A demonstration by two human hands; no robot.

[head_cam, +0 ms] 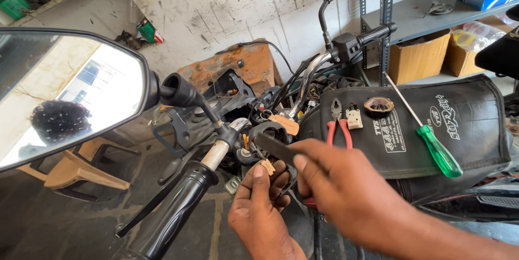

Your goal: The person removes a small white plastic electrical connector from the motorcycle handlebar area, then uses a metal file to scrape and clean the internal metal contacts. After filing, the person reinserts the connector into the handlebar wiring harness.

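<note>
Both of my hands are working low in front of me, close together over the motorcycle's handlebar switch area. My left hand (pixel 263 206) is curling its fingers around a small dark part beside the handlebar, with the thumb pressing a little tan tag (pixel 267 167) against it. My right hand (pixel 346 187) is reaching in from the right and pinching a flat dark strip (pixel 275 147) between thumb and fingers; the strip is pointing up and to the left, toward the black switch housing (pixel 268 130) just above my left hand. Whether the strip is touching the housing, I cannot tell.

To the left of my left hand, the black rubber grip (pixel 173 217) is running down toward me, with the bare metal of the handlebar (pixel 216 154) showing above it and the brake lever (pixel 157 200) hanging beside it. Farther left, a large mirror (pixel 70 92) is filling the corner.

Beyond my right hand, a black rubber sheet (pixel 465 125) is lying draped over the tank, serving as a surface. Red-handled pliers (pixel 338 125) are resting on it just above my right hand, next to a small white connector (pixel 354 118) and a brown ring-shaped part (pixel 378 106). A green-handled screwdriver (pixel 440 152) is lying well to the right of that hand.
</note>
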